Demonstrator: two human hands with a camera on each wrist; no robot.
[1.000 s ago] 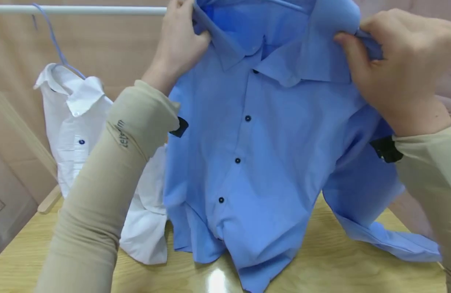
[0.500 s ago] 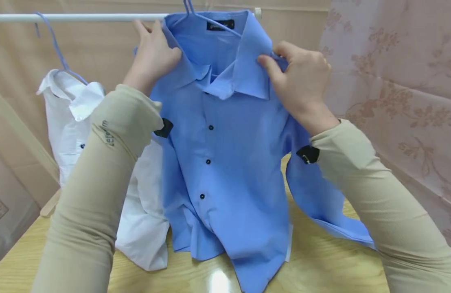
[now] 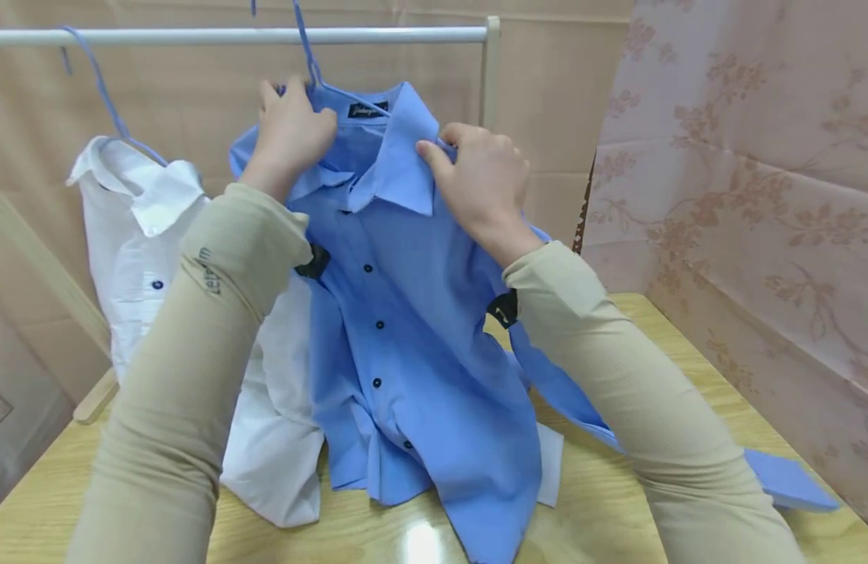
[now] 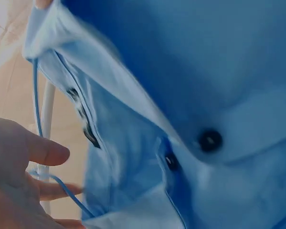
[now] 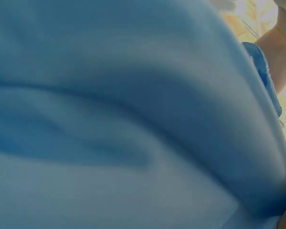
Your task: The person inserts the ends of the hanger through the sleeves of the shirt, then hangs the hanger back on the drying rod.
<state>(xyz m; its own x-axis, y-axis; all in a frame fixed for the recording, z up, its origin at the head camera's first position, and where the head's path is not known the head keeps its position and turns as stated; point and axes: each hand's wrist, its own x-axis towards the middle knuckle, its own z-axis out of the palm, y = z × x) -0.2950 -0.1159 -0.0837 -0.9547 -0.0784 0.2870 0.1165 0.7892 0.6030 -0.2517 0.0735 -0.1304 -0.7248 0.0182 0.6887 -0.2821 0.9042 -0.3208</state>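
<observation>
A blue button-up shirt (image 3: 420,313) with dark buttons hangs on a blue wire hanger (image 3: 312,66). The hanger's stem crosses in front of the white rail and leaves the head view at the top. My left hand (image 3: 289,133) is beside the hanger's neck at the collar; in the left wrist view its thumb and fingers stand apart, with the wire running past them. My right hand (image 3: 479,176) pinches the shirt at its right shoulder, just outside the collar. The right wrist view is mostly blurred blue cloth (image 5: 133,119).
A white shirt (image 3: 141,235) hangs on another hanger (image 3: 110,94) at the left of the white rail (image 3: 406,35). The rail ends at a post (image 3: 490,78). Below is a wooden table (image 3: 603,501), with a patterned curtain (image 3: 744,196) at the right.
Both hands and the shirt have shifted left and farther from me, towards the rail. The left hand's thumb and fingers are now beside the hanger's neck; the right hand keeps its pinch.
</observation>
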